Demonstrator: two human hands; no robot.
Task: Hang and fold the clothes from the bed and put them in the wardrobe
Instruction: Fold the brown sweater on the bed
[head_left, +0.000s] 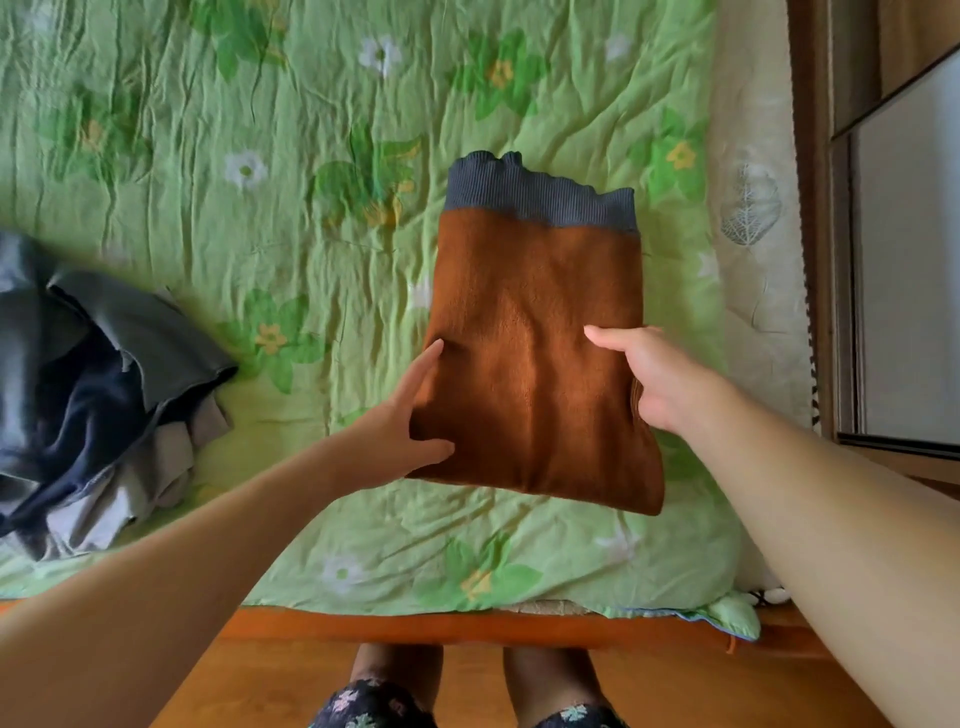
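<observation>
Head view shows the folded brown garment (535, 364) lying on the bed (260, 208) with its long axis running away from the person and its grey ribbed band at the far end. Both hands clasp its near half. The left hand (410, 410) holds the left edge and the right hand (654, 379) the right edge — thumb on top, other fingers hidden, seemingly underneath. The wardrobe (904, 260) stands to the right, so the carry probably swings that way, right hand leading.

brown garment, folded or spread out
Folded: the brown garment is a compact rectangle with nothing trailing, left hand and right hand holding its sides.
</observation>
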